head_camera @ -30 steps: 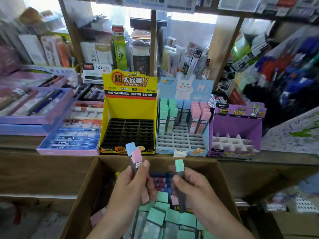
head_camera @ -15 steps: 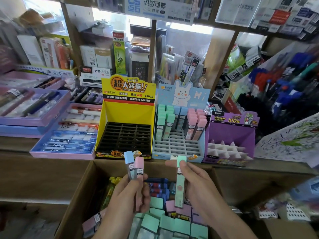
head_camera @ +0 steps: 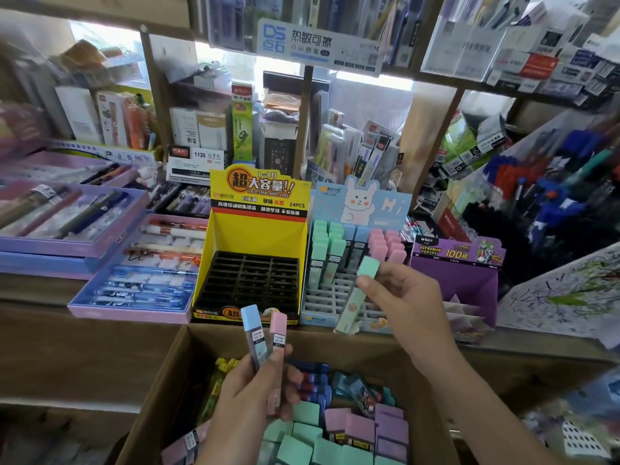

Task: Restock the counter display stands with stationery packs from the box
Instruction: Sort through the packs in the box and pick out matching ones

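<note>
- Left hand (head_camera: 255, 394): fingers curled round two slim packs held upright side by side, a blue pack (head_camera: 252, 333) and a pink pack (head_camera: 277, 337), caps upward. It is positioned above the cardboard box (head_camera: 157, 384).
- Right hand (head_camera: 406, 297): pinches one green pack (head_camera: 352, 303) just below its cap. The pack is tilted, cap up and to the right, with its lower end over the front edge of the rabbit stand (head_camera: 360, 203). Contact with the stand cannot be determined.
- The two hands are apart, the right raised further forward than the left.
- Cardboard box: open, set below the front edge of the worktop (head_camera: 40, 290), containing many loose packs in green, lilac, pink and dark blue.
- Rabbit stand: on the worktop, rear rows filled with green, blue and pink packs, front grid slots open.
- Yellow stand (head_camera: 258, 236): just left of the rabbit stand, with a black grid of open slots.
- Purple stand (head_camera: 459, 276): just right of the rabbit stand, partly hidden by the right hand.
</note>
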`<control>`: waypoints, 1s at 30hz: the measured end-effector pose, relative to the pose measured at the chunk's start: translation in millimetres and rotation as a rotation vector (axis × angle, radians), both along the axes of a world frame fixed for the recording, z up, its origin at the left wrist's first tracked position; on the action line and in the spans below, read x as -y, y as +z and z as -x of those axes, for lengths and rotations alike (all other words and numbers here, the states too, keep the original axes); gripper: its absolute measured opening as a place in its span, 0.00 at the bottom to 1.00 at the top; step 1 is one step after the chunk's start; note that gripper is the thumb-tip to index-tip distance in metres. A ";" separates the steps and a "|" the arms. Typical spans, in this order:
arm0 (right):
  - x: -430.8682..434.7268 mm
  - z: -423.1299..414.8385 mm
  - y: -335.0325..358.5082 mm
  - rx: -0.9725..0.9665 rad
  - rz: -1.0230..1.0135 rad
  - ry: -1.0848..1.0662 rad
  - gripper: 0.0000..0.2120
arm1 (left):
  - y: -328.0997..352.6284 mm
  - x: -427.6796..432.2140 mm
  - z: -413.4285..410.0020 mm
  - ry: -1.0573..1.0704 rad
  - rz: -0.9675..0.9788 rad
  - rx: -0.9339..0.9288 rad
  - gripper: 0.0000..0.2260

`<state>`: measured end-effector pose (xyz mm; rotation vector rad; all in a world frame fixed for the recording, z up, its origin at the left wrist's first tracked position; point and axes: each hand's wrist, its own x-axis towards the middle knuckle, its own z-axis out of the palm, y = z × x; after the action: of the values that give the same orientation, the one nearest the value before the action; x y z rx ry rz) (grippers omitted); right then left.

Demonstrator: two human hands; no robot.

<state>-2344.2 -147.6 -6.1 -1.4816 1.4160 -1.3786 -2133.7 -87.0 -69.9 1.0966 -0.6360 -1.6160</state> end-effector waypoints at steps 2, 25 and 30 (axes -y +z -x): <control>10.5 -0.6 3.4 -0.059 0.048 0.013 0.08 | 0.7 0.1 -0.8 0.006 -0.002 -0.011 0.10; 62.5 -3.5 -21.1 -0.420 0.268 0.096 0.20 | -1.4 1.7 -4.5 0.007 -0.021 0.013 0.09; 67.9 -0.3 -28.8 -0.575 0.319 0.115 0.17 | 0.7 0.3 -5.1 0.004 -0.026 0.015 0.10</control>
<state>-2343.9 -215.5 -34.9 -2.2642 1.4484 -1.1947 -2128.6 -87.2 -69.2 1.1298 -0.6237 -1.6179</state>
